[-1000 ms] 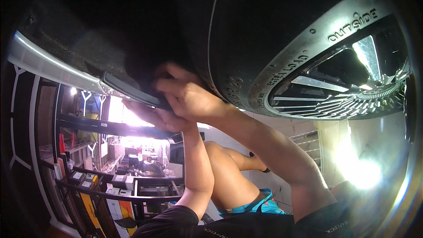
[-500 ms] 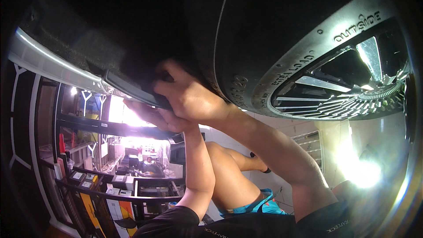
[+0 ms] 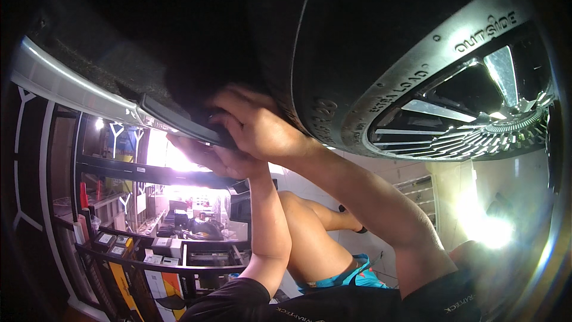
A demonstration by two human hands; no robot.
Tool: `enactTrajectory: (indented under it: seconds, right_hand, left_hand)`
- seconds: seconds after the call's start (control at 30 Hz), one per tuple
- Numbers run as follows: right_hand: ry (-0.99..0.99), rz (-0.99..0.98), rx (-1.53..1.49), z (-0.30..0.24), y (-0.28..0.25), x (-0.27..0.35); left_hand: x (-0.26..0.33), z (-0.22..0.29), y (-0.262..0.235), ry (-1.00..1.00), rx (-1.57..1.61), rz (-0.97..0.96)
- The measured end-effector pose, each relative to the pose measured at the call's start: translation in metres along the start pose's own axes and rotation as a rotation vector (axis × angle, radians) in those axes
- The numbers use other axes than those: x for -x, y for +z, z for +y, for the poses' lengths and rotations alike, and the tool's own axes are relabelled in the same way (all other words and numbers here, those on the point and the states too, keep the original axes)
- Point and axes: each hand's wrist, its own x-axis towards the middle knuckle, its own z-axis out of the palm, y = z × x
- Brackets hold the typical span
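A dark grey trim strip (image 3: 182,120) runs along the lower edge of a car's wheel arch, left of centre. From below and outside, my left hand (image 3: 223,160) is closed about the strip's near end, its fingers reaching along the outer face. Just above it, my right hand (image 3: 268,134) works at the inner side of the strip, inside the wheel arch. Its fingers are bent and partly blurred, and the tips sink into shadow. Whatever they pinch there is hidden.
A tire (image 3: 351,98) with a multi-spoke rim (image 3: 459,116) rises close at my right. White bodywork (image 3: 71,80) curves along the left. Beyond stand dark shelves (image 3: 196,268) with boxes. My bent leg (image 3: 313,235) is below my arms, and a bright lamp (image 3: 494,232) shines at lower right.
My right hand's fingers have shifted and curled further in beside the strip. My left hand stays put. The tire and rim appear very slightly shifted in the view.
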Motion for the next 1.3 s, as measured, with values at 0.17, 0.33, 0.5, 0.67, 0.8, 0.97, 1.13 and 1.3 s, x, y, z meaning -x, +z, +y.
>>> enactTrajectory:
  seconds: [0.17, 0.33, 0.5, 0.67, 0.8, 0.97, 1.13, 1.3]
  right_hand:
    - [0.027, -0.022, 0.141, -0.001, -0.007, -0.002]
    - [0.225, -0.144, 0.028, -0.012, -0.01, -0.006]
    - [0.468, -0.235, -0.116, -0.019, -0.009, -0.012]
    - [0.517, -0.238, -0.19, -0.019, -0.009, -0.008]
    - [0.119, -0.105, 0.006, -0.013, -0.012, 0.002]
    - [0.088, -0.056, 0.059, -0.005, -0.007, 0.008]
    - [-0.049, -0.085, 0.085, 0.002, -0.006, 0.005]
    - [-0.09, -0.098, 0.04, 0.004, -0.003, 0.005]
  left_hand:
    - [0.004, 0.001, -0.001, -0.137, 0.061, -0.01]
    - [0.003, -0.006, 0.001, 0.052, -0.242, 0.005]
    - [0.003, 0.001, 0.003, -0.106, -0.173, 0.02]
    - [-0.002, 0.009, 0.01, 0.128, -0.448, 0.086]
    - [-0.003, -0.001, 0.002, 0.277, -0.373, 0.021]
    - [0.007, -0.014, -0.006, -0.188, 0.036, -0.059]
    - [0.009, -0.018, -0.006, -0.154, -0.054, -0.069]
    - [0.011, -0.028, -0.005, -0.284, 0.112, -0.05]
